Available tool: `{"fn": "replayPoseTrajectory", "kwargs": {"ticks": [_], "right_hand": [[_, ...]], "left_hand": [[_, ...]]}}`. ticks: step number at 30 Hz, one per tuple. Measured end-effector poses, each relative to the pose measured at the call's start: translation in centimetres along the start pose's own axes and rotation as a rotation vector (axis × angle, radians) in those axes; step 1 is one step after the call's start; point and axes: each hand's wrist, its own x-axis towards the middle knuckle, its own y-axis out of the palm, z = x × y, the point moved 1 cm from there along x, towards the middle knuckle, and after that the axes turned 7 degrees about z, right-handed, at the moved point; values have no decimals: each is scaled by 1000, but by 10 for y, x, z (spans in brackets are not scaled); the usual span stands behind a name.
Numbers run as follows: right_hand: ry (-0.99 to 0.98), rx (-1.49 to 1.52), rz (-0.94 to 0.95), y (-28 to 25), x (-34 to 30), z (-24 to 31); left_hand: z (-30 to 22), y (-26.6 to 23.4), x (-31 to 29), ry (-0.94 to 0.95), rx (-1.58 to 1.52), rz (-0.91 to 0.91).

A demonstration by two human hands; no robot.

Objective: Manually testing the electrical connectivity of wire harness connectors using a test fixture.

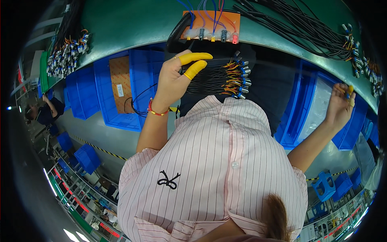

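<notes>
My left hand, with yellow finger cots on thumb and index finger, is raised below the orange board and pinches a thin black cable. The cable is blurred and stretches right, toward my right hand. Out at the right, my right hand is closed, a yellow cot on one finger, around a small blue-and-metal connector end; its fingers partly hide it. On my lap lies a bundle of black cables with orange wires and metal-and-blue connectors. The orange board carries several coloured sockets and wires at the table edge.
The green table runs across the far side, with cable bundles at its left and right. Blue bins stand below it at left and right. A black curved object sits beside the board.
</notes>
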Motion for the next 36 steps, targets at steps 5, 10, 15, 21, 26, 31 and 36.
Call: {"fn": "replayPoseTrajectory", "kwargs": {"ticks": [5, 10, 15, 21, 26, 31, 36], "right_hand": [[320, 502, 383, -58, 27, 10], [274, 442, 386, -50, 9, -2], [255, 331, 407, -49, 7, -7], [176, 85, 512, -2, -23, -27], [108, -40, 654, 21, -35, -54], [1, -89, 758, 27, -38, -60], [45, -77, 788, 30, -36, -54]], "left_hand": [[4, 6, -1, 46, -810, 17], [-4, 27, 6, 75, -1370, -41], [3, 30, 8, 138, -1245, 103], [0, 31, 11, 20, -1151, 119], [-3, 36, 10, -49, -1001, 23], [1, 35, 8, -80, -910, 19], [1, 35, 10, -108, -900, 21]]}}
